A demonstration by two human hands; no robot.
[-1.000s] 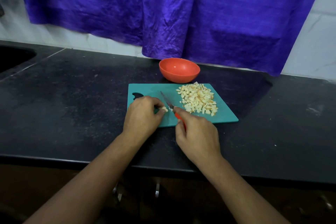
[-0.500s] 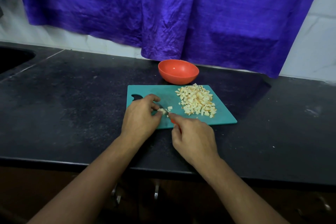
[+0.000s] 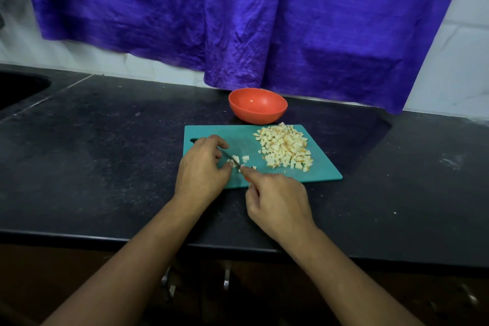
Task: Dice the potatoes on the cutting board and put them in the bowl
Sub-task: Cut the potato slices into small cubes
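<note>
A teal cutting board (image 3: pixel 322 169) lies on the black counter. A heap of diced potato (image 3: pixel 284 148) covers its right half. Behind the board stands an orange bowl (image 3: pixel 258 105) with nothing in it. My left hand (image 3: pixel 202 167) is on the board's left part and pinches a small remaining potato piece (image 3: pixel 233 162) under its fingertips. My right hand (image 3: pixel 277 201) grips a small knife (image 3: pixel 232 158) by its orange handle, the blade lying across that piece. A few loose cubes (image 3: pixel 245 159) lie just right of the blade.
The black counter (image 3: pixel 105 153) stretches left to a dark sink (image 3: pixel 18 87) at the far left. A purple cloth (image 3: pixel 238 13) hangs over the white tiled wall behind the bowl. The counter's front edge runs below my wrists.
The knife blade has come down and moved left, toward my left fingertips, across the small piece. Freshly cut cubes now lie to the blade's right. My right hand has slid slightly nearer to me.
</note>
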